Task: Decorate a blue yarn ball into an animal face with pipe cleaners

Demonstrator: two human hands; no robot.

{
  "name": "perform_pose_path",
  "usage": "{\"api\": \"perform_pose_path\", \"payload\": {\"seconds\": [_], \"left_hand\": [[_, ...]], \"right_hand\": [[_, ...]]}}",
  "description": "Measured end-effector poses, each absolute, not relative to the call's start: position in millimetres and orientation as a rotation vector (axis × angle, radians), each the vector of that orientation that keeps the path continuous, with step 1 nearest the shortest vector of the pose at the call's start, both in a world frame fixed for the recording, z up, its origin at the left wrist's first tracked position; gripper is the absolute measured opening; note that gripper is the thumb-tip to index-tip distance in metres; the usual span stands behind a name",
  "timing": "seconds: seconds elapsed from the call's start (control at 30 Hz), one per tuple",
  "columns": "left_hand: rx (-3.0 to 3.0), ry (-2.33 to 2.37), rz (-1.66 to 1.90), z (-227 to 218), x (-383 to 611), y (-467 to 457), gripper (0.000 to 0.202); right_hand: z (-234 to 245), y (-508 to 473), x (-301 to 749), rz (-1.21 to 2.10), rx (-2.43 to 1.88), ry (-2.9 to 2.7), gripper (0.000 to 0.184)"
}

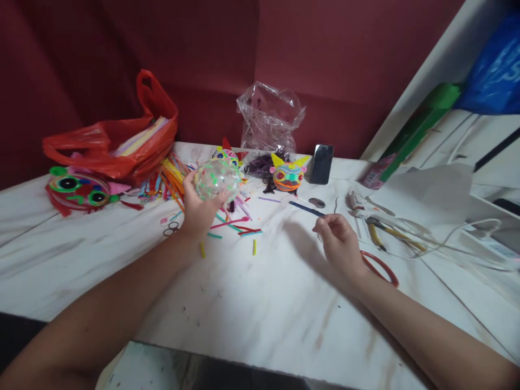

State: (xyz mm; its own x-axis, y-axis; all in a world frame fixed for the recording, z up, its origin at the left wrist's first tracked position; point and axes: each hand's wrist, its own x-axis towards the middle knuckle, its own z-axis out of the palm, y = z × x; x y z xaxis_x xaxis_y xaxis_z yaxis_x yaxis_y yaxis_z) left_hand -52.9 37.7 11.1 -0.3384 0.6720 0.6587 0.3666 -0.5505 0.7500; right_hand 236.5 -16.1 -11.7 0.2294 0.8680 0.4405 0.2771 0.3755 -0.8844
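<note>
My left hand (197,208) is raised over the white marbled table (252,303), its fingers wrapped round a clear ball (216,179) dotted with green and pink specks. My right hand (340,241) hovers lower to the right, pinched on a thin dark blue stick (305,208) that points up and left. Short cut pieces of coloured pipe cleaner (239,227) lie scattered on the table between and below the hands.
A red plastic bag (122,138) of coloured strips and a frog-like mask (77,189) sit at the left. At the back stand a clear bag (270,116), two decorated balls (287,176), a phone (322,163). Pliers and wires (385,227) lie right, with a red ring (382,268).
</note>
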Motion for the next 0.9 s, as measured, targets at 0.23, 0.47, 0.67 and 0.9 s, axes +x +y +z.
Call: {"api": "perform_pose_path", "payload": {"seconds": [0.23, 0.47, 0.67, 0.9], "left_hand": [[2.103, 1.273, 1.625, 0, -31, 13, 0.094], [2.599, 0.842, 1.305, -10, -21, -5, 0.099], [2.728, 0.778, 1.182, -16, -17, -12, 0.100], [2.735, 0.897, 1.139, -28, -23, 1, 0.102]], "right_hand": [[-17, -15, 238, 0.540, -1.162, -1.540, 0.033], [-26, -23, 226, 0.610, -0.867, -1.925, 0.087], [-36, -24, 218, 0.667, -0.795, -2.024, 0.101], [-34, -13, 215, 0.706, -0.819, -2.065, 0.111]]}}
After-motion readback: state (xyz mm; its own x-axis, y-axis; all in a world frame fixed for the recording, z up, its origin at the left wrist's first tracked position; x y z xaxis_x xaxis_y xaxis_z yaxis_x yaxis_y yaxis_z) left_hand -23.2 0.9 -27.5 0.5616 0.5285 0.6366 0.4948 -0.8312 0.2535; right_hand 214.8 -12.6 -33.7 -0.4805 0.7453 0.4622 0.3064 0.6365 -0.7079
